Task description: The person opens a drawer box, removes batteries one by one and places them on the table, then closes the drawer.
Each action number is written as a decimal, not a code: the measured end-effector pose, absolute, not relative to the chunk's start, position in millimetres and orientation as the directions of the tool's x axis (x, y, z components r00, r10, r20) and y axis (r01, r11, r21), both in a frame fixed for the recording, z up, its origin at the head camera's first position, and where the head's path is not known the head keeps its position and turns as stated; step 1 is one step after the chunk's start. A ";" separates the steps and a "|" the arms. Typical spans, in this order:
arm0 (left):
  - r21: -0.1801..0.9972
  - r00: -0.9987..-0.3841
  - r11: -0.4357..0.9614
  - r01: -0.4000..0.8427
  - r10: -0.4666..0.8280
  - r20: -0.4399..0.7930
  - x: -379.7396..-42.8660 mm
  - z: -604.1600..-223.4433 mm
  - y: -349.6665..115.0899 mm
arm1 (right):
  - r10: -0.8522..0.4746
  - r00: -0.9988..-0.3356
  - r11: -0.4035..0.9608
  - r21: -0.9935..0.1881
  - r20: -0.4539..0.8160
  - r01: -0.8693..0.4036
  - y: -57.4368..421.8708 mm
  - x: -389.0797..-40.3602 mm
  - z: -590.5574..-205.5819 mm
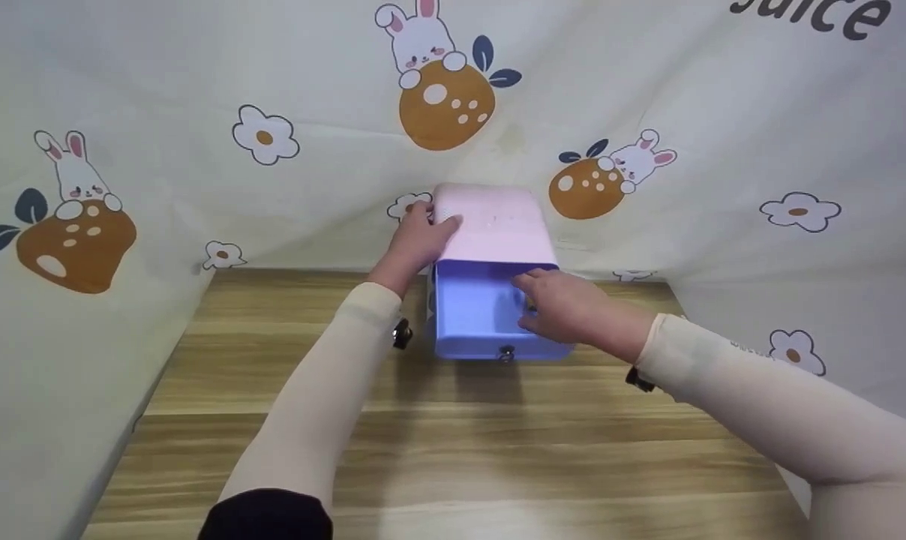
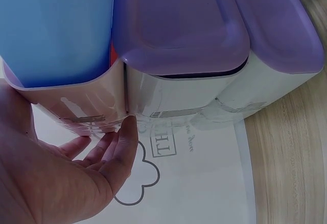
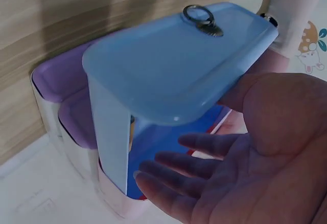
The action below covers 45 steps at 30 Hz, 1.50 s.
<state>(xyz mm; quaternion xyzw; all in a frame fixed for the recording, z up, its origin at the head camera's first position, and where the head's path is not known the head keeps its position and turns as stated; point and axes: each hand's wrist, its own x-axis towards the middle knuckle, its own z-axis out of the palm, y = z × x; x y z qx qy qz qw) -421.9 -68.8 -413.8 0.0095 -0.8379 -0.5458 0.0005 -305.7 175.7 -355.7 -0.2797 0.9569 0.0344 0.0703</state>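
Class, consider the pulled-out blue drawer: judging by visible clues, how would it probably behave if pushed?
The blue drawer is probably stiff, as its walls hold straight. It looks light for its size, since those walls appear thin. Being flat-sided and seated in the pink housing, it would likely slide rather than roll.

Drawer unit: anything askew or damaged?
Slightly askew: the middle purple drawer shows a dark gap along its white casing, while the outer purple drawer looks flush. The blue drawer is simply open. No damage stands out.
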 end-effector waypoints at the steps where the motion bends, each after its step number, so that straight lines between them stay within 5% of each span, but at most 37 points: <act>1: 0.915 -1.000 0.403 -0.016 -0.019 -0.009 -422.2 -414.4 -68.8 | -0.539 -0.827 0.834 0.037 -0.162 -0.551 175.0 -308.2 -355.8; 18: 0.899 -0.999 0.437 0.002 -0.032 0.018 -424.8 -414.7 -69.6 | -0.660 -0.742 0.712 0.213 -0.123 -0.669 172.1 -331.6 -366.8; 31: 0.896 -0.999 0.444 0.000 -0.037 0.018 -427.6 -417.0 -68.6 | -0.661 -0.739 0.674 0.327 -0.133 -0.662 171.7 -334.7 -373.9; 45: 0.909 -0.999 0.416 0.006 -0.027 0.018 -426.0 -417.7 -69.2 | -0.697 -0.713 0.664 0.308 -0.077 -0.682 178.6 -340.5 -383.1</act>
